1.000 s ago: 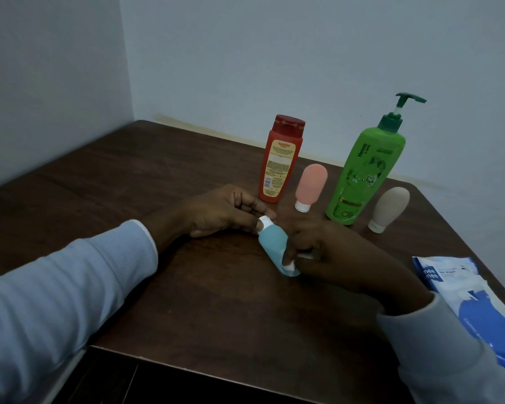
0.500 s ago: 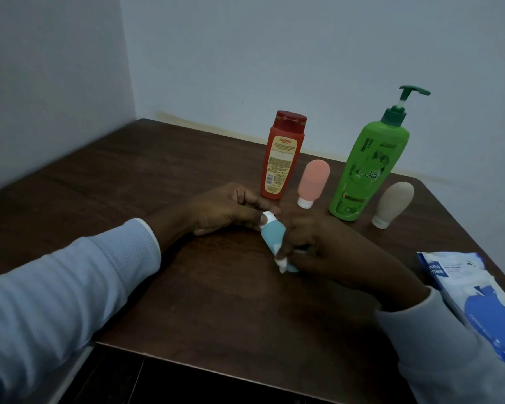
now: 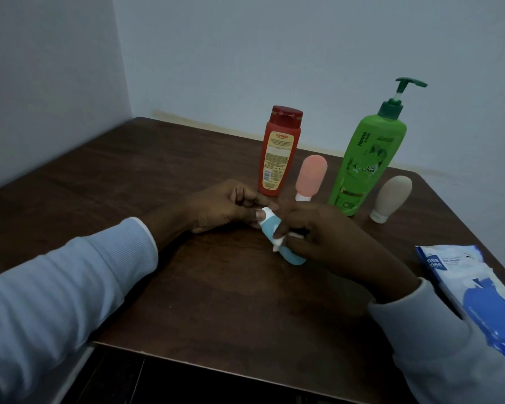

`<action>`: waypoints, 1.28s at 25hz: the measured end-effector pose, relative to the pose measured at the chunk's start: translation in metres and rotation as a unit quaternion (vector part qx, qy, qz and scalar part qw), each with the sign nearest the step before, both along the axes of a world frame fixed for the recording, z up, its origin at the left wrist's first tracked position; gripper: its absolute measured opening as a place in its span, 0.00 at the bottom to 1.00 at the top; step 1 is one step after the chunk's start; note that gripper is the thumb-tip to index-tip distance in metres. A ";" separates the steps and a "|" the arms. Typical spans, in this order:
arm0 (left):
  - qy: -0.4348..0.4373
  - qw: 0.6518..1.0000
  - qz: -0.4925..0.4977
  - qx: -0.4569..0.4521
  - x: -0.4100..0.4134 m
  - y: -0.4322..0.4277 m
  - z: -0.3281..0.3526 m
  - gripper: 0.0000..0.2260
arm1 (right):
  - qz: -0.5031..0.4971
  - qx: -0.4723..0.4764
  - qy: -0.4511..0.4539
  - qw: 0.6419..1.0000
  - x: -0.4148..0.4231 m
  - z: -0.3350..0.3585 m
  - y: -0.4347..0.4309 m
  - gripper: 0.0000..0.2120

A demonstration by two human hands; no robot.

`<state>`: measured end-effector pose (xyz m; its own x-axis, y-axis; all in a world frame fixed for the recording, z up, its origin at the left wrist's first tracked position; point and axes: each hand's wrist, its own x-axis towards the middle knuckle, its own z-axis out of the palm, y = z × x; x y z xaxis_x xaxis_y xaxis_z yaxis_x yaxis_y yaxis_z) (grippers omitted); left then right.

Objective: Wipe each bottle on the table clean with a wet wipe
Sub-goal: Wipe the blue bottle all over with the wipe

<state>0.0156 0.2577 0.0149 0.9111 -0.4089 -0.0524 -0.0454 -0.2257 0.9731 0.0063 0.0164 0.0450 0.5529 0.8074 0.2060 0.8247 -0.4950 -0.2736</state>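
A small light blue bottle (image 3: 291, 254) with a white cap lies on its side on the brown table (image 3: 187, 275). My left hand (image 3: 225, 207) pinches its cap end. My right hand (image 3: 318, 231) curls over its body and presses a small white wet wipe (image 3: 278, 244) against it. Behind stand a red bottle (image 3: 279, 151), a pink squeeze bottle (image 3: 310, 176), a green pump bottle (image 3: 365, 167) and a beige squeeze bottle (image 3: 391, 198).
A blue and white wet wipe pack (image 3: 475, 290) lies at the table's right edge beside my right sleeve. Pale walls close the table at the back and left. The table's front edge runs below my forearms.
My right hand has slid the wipe along the blue bottle from its bottom end toward the cap. The left hand still holds the cap end.
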 end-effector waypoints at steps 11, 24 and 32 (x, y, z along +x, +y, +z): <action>-0.031 0.999 0.000 0.033 0.003 0.002 -0.003 0.14 | -0.014 0.003 -0.018 1.000 0.003 -0.002 0.001 0.07; -0.031 0.999 -0.003 -0.010 0.001 0.003 -0.004 0.15 | -0.068 0.115 -0.048 0.990 0.014 -0.007 -0.004 0.08; -0.025 1.000 0.007 -0.001 0.001 0.003 -0.004 0.16 | -0.016 -0.033 0.134 0.990 0.011 0.014 -0.033 0.03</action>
